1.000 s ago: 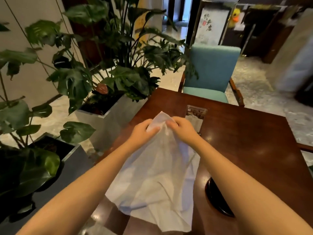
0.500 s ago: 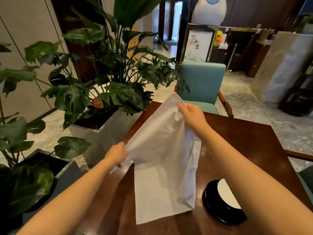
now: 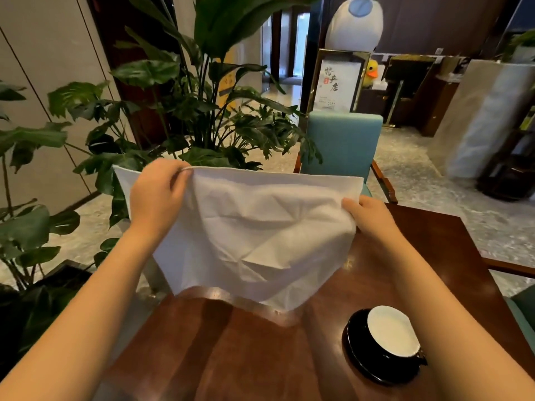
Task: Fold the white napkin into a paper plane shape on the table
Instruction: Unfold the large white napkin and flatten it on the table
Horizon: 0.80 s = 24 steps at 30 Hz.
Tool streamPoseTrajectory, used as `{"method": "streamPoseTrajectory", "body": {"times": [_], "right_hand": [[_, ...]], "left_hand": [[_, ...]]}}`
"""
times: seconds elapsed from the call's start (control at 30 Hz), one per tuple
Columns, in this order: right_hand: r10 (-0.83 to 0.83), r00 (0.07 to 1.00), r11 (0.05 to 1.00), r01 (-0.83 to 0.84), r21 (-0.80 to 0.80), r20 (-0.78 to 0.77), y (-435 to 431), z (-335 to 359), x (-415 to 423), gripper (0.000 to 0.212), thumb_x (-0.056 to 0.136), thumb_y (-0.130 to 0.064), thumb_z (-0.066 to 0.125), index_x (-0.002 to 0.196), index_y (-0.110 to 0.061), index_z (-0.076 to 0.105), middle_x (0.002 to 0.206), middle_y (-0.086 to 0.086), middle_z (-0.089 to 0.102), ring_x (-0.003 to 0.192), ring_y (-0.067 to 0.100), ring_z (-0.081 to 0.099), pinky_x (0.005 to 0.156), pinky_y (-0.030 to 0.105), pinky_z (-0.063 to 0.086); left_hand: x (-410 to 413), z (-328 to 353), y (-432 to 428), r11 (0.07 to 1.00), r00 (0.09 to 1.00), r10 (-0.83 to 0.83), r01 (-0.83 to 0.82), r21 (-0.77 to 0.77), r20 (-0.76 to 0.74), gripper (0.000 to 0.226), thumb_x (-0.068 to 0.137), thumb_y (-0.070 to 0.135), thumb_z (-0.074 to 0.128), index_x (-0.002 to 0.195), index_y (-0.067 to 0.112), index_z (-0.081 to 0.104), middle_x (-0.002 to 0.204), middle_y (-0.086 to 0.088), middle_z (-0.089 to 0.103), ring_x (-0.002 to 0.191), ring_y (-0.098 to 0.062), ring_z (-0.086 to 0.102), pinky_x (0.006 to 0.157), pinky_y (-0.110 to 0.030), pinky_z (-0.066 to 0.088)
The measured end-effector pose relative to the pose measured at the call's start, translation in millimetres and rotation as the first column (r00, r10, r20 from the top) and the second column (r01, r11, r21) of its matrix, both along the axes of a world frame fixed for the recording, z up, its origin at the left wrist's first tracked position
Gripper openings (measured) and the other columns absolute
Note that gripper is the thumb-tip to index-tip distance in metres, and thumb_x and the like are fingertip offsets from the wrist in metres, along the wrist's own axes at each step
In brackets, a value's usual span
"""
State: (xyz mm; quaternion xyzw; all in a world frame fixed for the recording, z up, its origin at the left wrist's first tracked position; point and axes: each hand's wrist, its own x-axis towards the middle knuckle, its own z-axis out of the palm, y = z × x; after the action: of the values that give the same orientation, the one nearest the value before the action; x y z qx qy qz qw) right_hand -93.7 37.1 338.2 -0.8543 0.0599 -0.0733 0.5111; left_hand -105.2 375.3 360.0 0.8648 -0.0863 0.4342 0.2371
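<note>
Napkin (image 3: pixel 254 233) now spread wide over table (image 3: pixel 231 357) far-left corner. Left hand (image 3: pixel 156 198) raised, pinching top edge; right hand (image 3: pixel 367 218) gripping right edge. Plane folds not begun.

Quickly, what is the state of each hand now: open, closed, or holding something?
Left hand: closed, pinching the top edge of the napkin.
Right hand: closed, gripping the napkin at its right edge.
</note>
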Motion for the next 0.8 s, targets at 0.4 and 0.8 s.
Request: {"method": "streamPoseTrajectory", "body": {"times": [0.4,0.8], "right_hand": [[-0.086,0.932,0.939,0.194,0.284,-0.353,-9,-39,5,0.024,0.088,-0.015,0.061,0.102,0.004,0.064,0.09,0.022,0.066,0.073,0.03,0.058,0.064,0.035,0.048],[-0.385,0.765,0.923,0.316,-0.219,-0.516,-24,-175,45,0.015,0.09,-0.004,0.044,0.093,0.005,0.055,0.093,0.023,0.058,0.072,0.03,0.057,0.054,0.031,0.042]], "left_hand": [[56,-35,-2,0.99,0.963,-0.007,0.045,0.136,-0.269,0.019,0.093,0.022,0.05,0.089,0.01,0.065,0.081,-0.006,0.059,0.078,-0.022,0.052,0.066,-0.032,0.037],[135,-194,-41,0.958,0.553,-0.086,0.275,0.085,-0.829,0.042,0.093,0.017,0.051,0.134,0.009,0.047,0.139,-0.015,0.044,0.13,-0.029,0.038,0.108,-0.04,0.032]]}}
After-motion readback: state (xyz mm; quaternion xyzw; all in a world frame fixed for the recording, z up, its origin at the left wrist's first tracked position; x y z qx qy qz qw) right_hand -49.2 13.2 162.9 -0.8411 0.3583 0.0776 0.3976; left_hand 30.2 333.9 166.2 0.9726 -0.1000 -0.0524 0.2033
